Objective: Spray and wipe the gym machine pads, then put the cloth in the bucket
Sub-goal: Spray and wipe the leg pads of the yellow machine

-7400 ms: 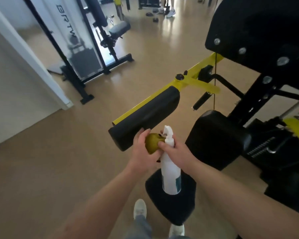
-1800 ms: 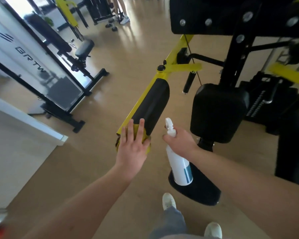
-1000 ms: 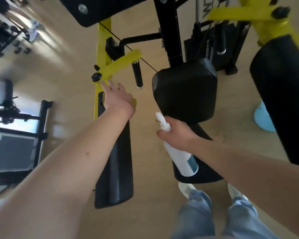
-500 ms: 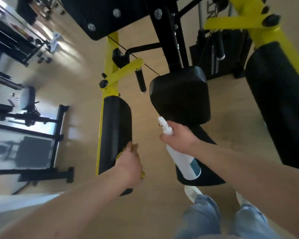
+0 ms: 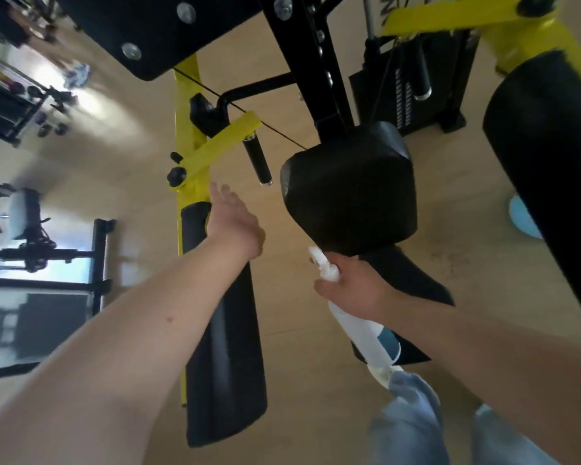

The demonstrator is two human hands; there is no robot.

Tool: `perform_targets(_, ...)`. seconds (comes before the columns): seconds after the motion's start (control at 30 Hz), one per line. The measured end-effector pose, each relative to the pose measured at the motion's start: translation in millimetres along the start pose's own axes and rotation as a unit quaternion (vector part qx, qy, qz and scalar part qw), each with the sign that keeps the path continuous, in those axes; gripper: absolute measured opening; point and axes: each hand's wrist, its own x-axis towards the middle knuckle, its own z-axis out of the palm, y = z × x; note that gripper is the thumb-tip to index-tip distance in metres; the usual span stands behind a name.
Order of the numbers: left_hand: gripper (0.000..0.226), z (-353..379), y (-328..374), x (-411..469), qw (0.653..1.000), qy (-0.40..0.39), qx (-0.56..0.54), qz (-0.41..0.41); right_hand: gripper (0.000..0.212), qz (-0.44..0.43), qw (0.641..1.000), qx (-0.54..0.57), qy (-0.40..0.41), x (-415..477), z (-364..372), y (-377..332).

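Head view: left hand (image 5: 232,226) presses flat, fingers straight, on the upper end of the long pad (image 5: 228,364), cloth likely hidden beneath for wiping; right hand (image 5: 353,286) grips the bottle (image 5: 366,333) aside, ready for respraying.

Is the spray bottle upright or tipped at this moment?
Tipped. The spray bottle slants, nozzle up-left and base down-right, gripped at the neck by the right hand.
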Motion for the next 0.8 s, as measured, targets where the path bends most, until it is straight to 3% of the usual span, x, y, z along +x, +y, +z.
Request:
perform_targets(0.4,0.063,-6.3,15.0,-2.0,0.996,-0.056,0.064,0.032,0.026,-0.034,0.999,-0.008,-0.034,-33.5,-12.8,17.3)
perform_targets(0.53,0.055,10.2,46.0,-15.1,0.988,-0.064,0.099,0.102,0.019,-0.038,0.998,-0.02,-0.048,-52.2,-24.3,27.3)
perform_targets(0.7,0.031,60.4,115.4,-57.6,0.95,-0.18,0.211,0.147,0.017,-0.022,0.998,-0.035,-0.043,-63.8,-37.7,39.6)
perform_targets(0.8,0.036,63.4,122.4,-87.1,0.943,-0.181,0.2,0.197,0.013,-0.03,0.997,-0.044,-0.053,-66.1,-39.9,38.5)
